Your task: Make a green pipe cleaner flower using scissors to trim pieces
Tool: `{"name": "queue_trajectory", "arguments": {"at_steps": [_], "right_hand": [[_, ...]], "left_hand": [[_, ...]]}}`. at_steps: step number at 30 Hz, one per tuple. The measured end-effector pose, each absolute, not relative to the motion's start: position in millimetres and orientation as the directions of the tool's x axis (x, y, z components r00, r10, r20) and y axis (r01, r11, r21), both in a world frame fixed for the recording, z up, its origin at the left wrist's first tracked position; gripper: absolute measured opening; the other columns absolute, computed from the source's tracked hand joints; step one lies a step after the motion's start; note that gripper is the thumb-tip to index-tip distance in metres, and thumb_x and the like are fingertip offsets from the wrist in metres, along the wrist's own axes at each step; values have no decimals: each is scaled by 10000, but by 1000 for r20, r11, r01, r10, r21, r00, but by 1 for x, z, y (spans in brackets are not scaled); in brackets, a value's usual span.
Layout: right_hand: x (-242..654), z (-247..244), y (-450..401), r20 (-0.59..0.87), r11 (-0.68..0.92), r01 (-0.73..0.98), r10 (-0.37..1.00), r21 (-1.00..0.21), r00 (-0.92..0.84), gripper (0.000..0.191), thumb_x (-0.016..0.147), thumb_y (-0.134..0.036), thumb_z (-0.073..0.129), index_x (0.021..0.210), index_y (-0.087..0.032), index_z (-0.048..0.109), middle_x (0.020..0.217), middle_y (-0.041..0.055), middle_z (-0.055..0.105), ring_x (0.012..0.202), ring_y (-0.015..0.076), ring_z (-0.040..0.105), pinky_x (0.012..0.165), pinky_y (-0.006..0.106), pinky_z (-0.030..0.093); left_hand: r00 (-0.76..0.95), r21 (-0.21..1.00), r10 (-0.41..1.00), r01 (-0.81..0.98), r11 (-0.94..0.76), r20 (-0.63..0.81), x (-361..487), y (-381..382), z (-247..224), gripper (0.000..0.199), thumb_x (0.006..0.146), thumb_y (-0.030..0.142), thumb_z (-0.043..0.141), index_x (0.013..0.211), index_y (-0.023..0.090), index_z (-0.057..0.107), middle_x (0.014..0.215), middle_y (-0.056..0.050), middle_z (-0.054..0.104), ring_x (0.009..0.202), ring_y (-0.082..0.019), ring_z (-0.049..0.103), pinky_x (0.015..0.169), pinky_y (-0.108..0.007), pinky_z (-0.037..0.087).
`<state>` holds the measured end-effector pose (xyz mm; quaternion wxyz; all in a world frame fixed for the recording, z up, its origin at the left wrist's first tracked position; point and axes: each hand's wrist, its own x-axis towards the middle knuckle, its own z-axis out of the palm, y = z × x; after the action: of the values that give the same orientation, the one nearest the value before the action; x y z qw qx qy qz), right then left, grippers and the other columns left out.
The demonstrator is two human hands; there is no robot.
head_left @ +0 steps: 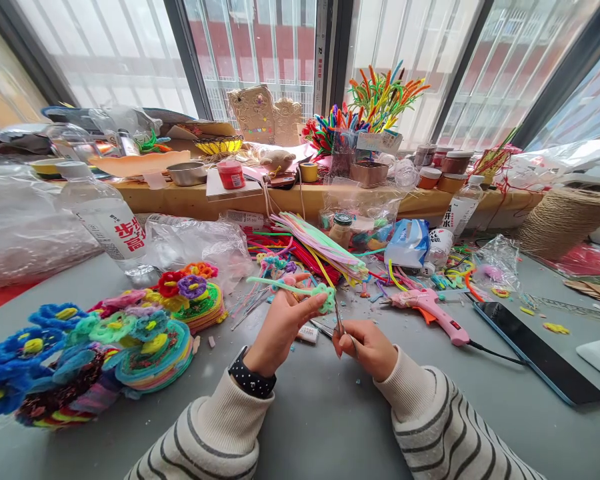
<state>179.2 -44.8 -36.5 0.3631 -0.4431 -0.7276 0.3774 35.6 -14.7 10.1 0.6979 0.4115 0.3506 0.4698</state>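
Observation:
Between the thumb and fingers of my left hand (286, 320) is a mint-green pipe cleaner (273, 283), its long straight end sticking out to the left and its curled end (325, 300) to the right. My right hand (367, 347) is closed around the handles of small metal scissors (339, 321). The scissors point up, with their blades at the right side of the curled end. Whether the blades touch it I cannot tell. Under the hands, a small white object (307, 333) lies on the grey table (325, 427).
Pipe-cleaner flowers (153, 327) stand at the left near a water bottle (107, 223). Behind the hands lies a pipe-cleaner bundle (320, 247). To the right are a pink glue gun (437, 313) with its cord and a phone (535, 350). A cluttered ledge (290, 200) runs along the windows.

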Motion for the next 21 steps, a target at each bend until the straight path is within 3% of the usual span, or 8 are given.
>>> {"name": "queue_trajectory", "arguments": {"at_steps": [9, 16, 21], "right_hand": [[180, -33, -45, 201, 307, 378, 935, -873, -293, 586, 659, -691, 297, 445, -162, 430, 435, -14, 440, 437, 83, 382, 462, 214, 304], [180, -35, -46, 219, 350, 293, 891, -890, -397, 621, 670, -699, 242, 494, -151, 475, 463, -12, 415, 440, 81, 350, 441, 217, 271], [179, -33, -47, 234, 357, 201, 857, -912, -458, 607, 684, -688, 234, 523, -156, 478, 471, -17, 391, 438, 81, 333, 445, 220, 277]], "left_hand": [[314, 909, 943, -351, 223, -110, 32, -11, 8, 516, 622, 180, 639, 1068, 202, 381, 710, 16, 560, 701, -111, 556, 666, -249, 424], [348, 888, 929, -377, 264, -129, 31, -10, 9, 453, 590, 153, 657, 975, 201, 423, 572, 82, 431, 607, -68, 510, 625, -215, 425], [389, 888, 912, -363, 281, -130, 29, -9, 9, 263, 568, 162, 667, 768, 160, 496, 629, 45, 486, 621, -74, 515, 618, -212, 428]]}}
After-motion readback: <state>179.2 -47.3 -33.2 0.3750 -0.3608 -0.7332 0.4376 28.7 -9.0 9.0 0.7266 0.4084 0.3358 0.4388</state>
